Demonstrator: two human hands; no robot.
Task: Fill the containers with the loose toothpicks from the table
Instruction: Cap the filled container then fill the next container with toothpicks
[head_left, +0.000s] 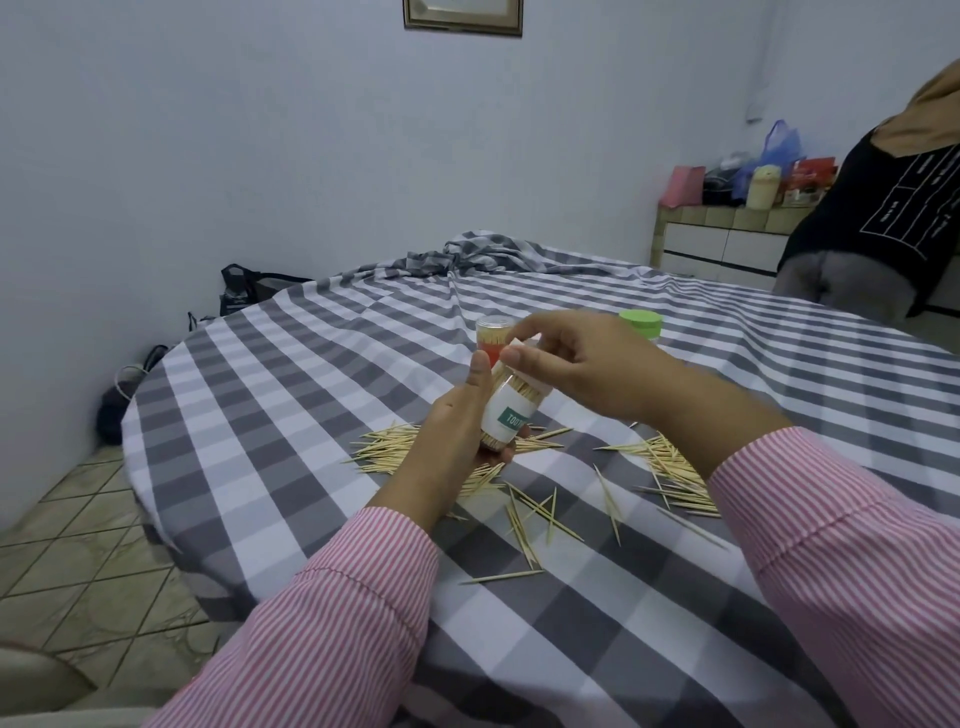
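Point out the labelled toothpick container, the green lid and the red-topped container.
labelled toothpick container (511, 413), head view, on its white label.
green lid (641, 323), head view, on its side.
red-topped container (491, 343), head view, on its red band.

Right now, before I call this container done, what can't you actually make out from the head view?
- Mouth of the clear labelled toothpick container: covered by the right hand, so whether a lid is on cannot be told.
- Label: partly hidden by the left hand.
- Red-banded clear container behind: lower part blocked by both hands.
- Green round lid: near side hidden by the right hand.
- Loose wooden toothpicks: some lie under the right sleeve.
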